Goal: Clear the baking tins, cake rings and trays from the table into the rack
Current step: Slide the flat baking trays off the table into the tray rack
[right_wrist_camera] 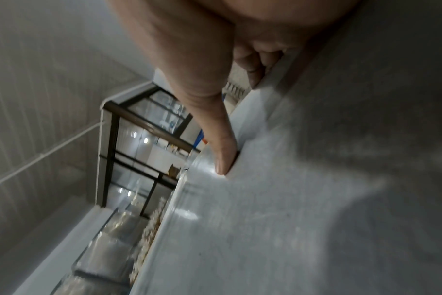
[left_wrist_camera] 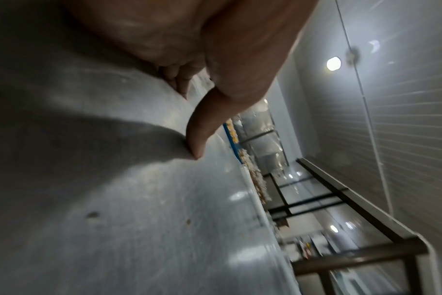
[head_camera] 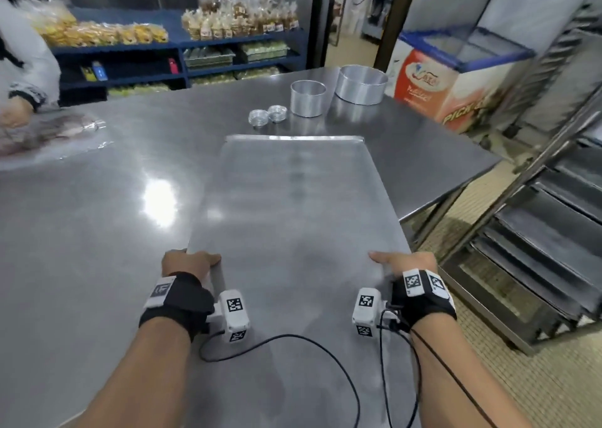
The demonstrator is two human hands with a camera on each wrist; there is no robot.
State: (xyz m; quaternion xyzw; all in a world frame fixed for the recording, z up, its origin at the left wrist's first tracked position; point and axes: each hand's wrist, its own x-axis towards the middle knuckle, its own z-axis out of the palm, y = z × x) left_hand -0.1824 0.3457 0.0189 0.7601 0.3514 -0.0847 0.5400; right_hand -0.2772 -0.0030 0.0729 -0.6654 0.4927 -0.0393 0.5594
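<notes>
Over the table (head_camera: 97, 264), both hands' fingers (left_wrist_camera: 197, 131) grip an empty tray (head_camera: 293, 199); two hollow rings (head_camera: 308, 98) behind.

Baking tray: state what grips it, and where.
Both hands hold the baking tray at its near corners: left hand on the left corner, right hand on the right.

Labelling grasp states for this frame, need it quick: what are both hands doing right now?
Left hand: grips the near-left corner of the baking tray, thumb on top.
Right hand: grips the tray's near-right corner, thumb on top.
</notes>
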